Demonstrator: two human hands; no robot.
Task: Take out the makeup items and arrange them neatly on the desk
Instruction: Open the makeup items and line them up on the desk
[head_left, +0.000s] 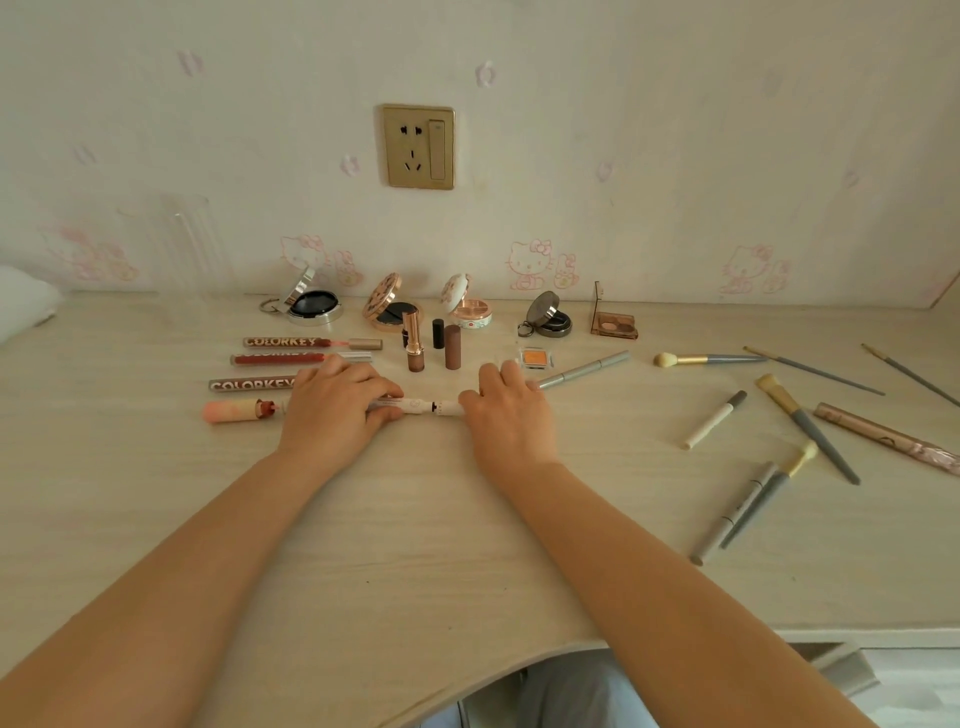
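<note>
A white makeup pen (423, 406) lies crosswise on the wooden desk (415, 530). My left hand (337, 405) grips its left end and my right hand (506, 410) holds its right end. Left of it lie lip gloss tubes (283, 342) in a column and a pink tube (234, 411). Behind stand lipsticks (414, 343) and a row of open compacts (311, 304), plus a small eyeshadow palette (614, 323). An orange blush pan (534, 357) sits by my right hand.
Several brushes (805, 421) and pencils (714, 420) lie scattered on the right half of the desk, with a rose-gold tube (883, 436) near the right edge. A clear acrylic holder (187, 244) stands at the back left. The desk's front edge curves inward near my lap.
</note>
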